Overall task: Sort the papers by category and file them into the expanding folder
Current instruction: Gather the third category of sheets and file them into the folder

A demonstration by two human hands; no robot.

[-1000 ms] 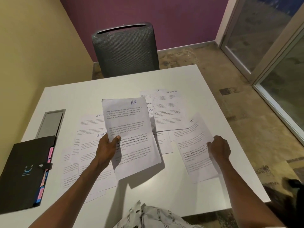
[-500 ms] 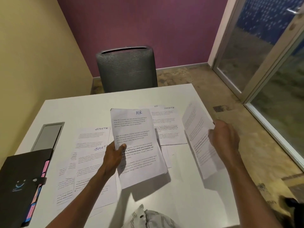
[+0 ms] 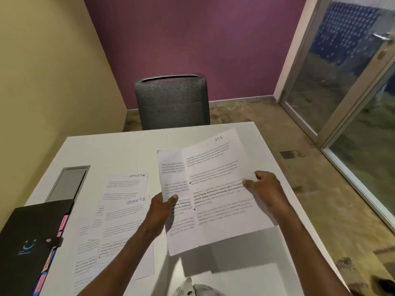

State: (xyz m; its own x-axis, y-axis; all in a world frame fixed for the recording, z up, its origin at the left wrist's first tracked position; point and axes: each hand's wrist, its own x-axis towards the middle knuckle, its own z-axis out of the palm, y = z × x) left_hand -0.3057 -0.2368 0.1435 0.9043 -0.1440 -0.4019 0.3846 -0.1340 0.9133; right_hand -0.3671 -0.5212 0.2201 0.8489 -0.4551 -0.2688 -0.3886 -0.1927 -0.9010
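My left hand (image 3: 161, 207) pinches the left edge of a printed sheet (image 3: 173, 171) held above the white table (image 3: 111, 150). My right hand (image 3: 264, 189) grips a second sheet marked "HR" (image 3: 218, 163) and holds it over the first one, covering most of it. Several sheets headed "SPORTS" (image 3: 126, 201) lie overlapping on the table to the left of my hands. The black expanding folder (image 3: 27, 246) lies closed at the table's left front corner, with pink and blue tabs along its right edge.
A grey chair (image 3: 173, 101) stands behind the table's far edge. A grey cable hatch (image 3: 68, 182) is set into the table at the left. A glass door (image 3: 342, 86) is on the right. Yellow wall runs along the left side.
My right hand lifted the HR sheet from the table's right side and carried it left, over the sheet in my left hand. The view tilted up.
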